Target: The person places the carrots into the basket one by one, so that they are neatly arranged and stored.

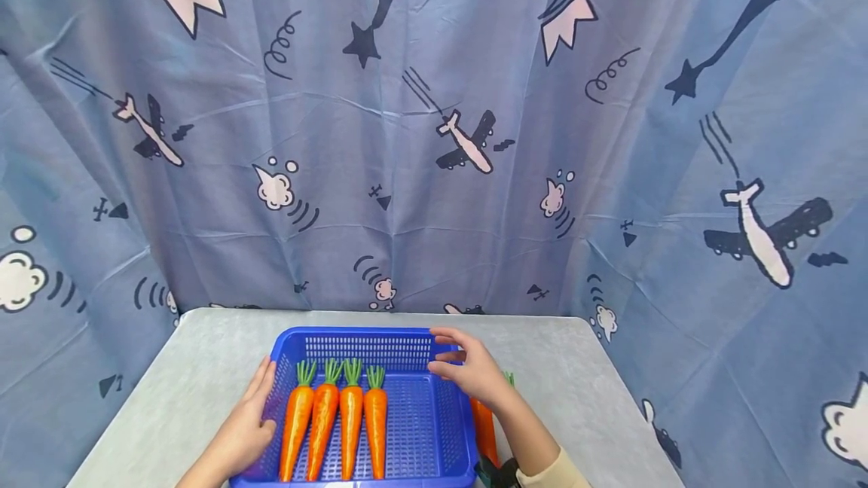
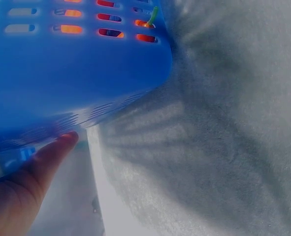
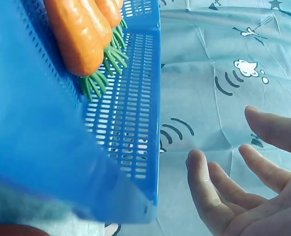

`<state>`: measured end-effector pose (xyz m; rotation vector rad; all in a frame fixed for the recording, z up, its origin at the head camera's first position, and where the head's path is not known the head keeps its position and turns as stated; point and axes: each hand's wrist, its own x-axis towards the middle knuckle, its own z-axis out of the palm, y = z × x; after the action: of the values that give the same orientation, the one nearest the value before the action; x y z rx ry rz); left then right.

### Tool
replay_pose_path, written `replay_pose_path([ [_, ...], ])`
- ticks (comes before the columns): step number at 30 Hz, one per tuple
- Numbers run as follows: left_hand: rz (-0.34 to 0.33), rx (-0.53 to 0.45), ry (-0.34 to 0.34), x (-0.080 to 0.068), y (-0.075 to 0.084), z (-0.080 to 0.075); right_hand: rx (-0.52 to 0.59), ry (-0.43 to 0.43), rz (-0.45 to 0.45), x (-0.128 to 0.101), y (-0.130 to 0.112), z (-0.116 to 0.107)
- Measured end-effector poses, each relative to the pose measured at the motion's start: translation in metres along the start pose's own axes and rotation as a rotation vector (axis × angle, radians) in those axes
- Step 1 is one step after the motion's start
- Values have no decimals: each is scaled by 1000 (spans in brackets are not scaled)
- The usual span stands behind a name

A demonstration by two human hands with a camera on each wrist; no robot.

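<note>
Four orange carrots [image 1: 335, 420] lay side by side in the left half of the blue basket [image 1: 380, 341], low in the centre of the head view, green tops pointing toward the back wall. The right half of the basket floor was bare. A fifth carrot [image 1: 484, 428] lay on the grey tabletop [image 1: 203, 367] just outside the basket's right wall, mostly hidden behind the right forearm. Judging by this, the filling looked well along but not finished, with at least that one carrot not yet inside; whether others waited out of frame could not be told.

The left hand [image 1: 247, 424] lay flat against the basket's left wall at the lower left of centre, fingers straight and pressed to the plastic, steadying it and gripping nothing. In the left wrist view a finger [image 2: 47, 157] touched the underside of the blue rim.

The right hand [image 1: 468, 367] hovered over the basket's right rim, near its back right corner, palm turned inward and fingers spread and relaxed, holding nothing. The right wrist view showed the fingers [image 3: 219, 191] loosely apart, clear of the mesh wall. Its forearm ran down toward the lower right of the frame, above the outside carrot.

Behind the tabletop hung a blue curtain [image 1: 434, 134] printed with aeroplanes and clouds.
</note>
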<state>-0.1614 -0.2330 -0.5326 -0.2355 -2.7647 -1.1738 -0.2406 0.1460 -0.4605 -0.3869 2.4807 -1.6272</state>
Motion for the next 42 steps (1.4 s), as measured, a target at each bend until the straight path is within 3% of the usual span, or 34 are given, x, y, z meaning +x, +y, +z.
replay_pose_path([
  [18,-32,-1,-19,0,0,-2,59,113,53,-22,16,-21],
  [36,1,1,7,1,-2,1,19,225,180,-51,62,-42],
  [42,-21,0,-8,2,-1,1,-7,249,228,-61,75,-51],
])
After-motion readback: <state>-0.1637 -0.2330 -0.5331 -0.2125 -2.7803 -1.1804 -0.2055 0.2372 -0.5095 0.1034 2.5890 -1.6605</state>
